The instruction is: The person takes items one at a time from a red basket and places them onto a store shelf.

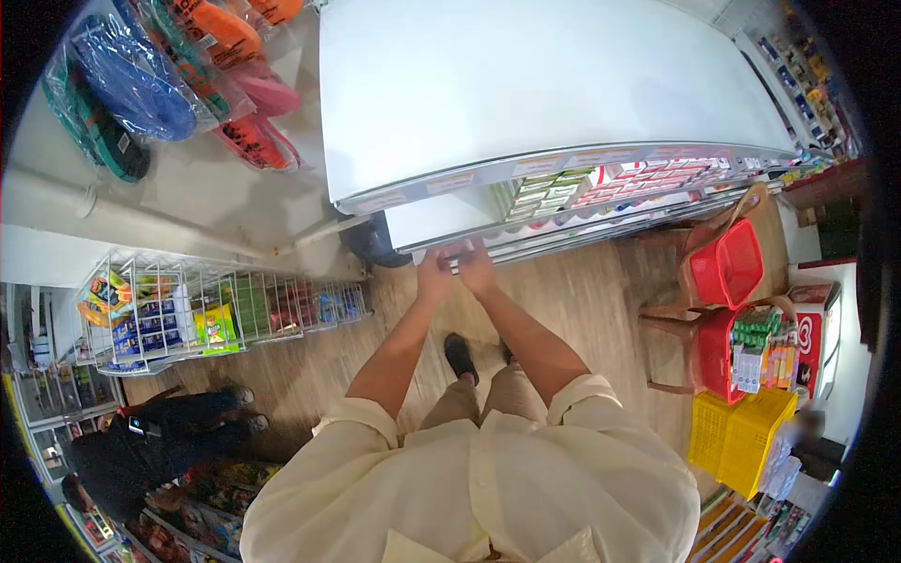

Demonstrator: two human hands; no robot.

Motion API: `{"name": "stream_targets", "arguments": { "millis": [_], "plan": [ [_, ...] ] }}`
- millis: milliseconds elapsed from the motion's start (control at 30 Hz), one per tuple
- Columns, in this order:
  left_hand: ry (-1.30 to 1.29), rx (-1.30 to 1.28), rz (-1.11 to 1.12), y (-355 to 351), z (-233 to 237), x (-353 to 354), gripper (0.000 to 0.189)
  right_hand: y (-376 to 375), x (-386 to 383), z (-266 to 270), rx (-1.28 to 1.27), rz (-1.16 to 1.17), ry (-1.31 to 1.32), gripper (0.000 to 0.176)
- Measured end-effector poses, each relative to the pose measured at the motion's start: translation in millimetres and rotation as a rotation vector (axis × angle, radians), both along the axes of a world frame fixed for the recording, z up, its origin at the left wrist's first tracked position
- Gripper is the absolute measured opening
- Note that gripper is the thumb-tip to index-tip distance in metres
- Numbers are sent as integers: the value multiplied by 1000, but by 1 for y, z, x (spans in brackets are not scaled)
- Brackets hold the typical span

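Both my hands are close together at the front edge of a shelf unit (563,84), near the left end of its second shelf (436,221). My left hand (434,269) is on the left and my right hand (477,266) on the right. Their fingers bend inward around something small and dark between them, too small to make out. Boxes in green and white (549,194) and in red and white (652,176) stand in rows on the shelf, right of my hands.
Wire baskets with packets (150,324) stand at left, below bagged slippers (141,80). A person in dark clothes (141,450) is at lower left. Chairs with red baskets (727,263) and a yellow crate (737,436) are at right. Another person (817,450) is partly visible there.
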State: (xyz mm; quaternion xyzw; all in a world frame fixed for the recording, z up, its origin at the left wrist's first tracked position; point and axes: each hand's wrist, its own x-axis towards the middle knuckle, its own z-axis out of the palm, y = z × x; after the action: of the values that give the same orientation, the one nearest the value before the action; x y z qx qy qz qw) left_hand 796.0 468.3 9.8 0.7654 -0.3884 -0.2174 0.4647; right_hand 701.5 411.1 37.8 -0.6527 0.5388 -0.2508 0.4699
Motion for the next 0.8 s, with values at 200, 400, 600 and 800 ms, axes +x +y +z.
{"name": "stream_targets", "arguments": {
  "millis": [200, 400, 600, 800],
  "plan": [
    [-76, 167, -51, -13, -11, 16, 28, -5, 9, 13, -17, -51, -163, 37],
    [-148, 168, -108, -27, -10, 30, 34, -20, 17, 5, 68, -84, 40, 36],
    [-212, 138, -131, -29, 7, 29, 34, -29, 18, -23, 76, 22, -49, 33],
    [-176, 171, -115, -27, 25, 24, 33, -31, 20, -44, 45, -21, -119, 34]
  ]
}}
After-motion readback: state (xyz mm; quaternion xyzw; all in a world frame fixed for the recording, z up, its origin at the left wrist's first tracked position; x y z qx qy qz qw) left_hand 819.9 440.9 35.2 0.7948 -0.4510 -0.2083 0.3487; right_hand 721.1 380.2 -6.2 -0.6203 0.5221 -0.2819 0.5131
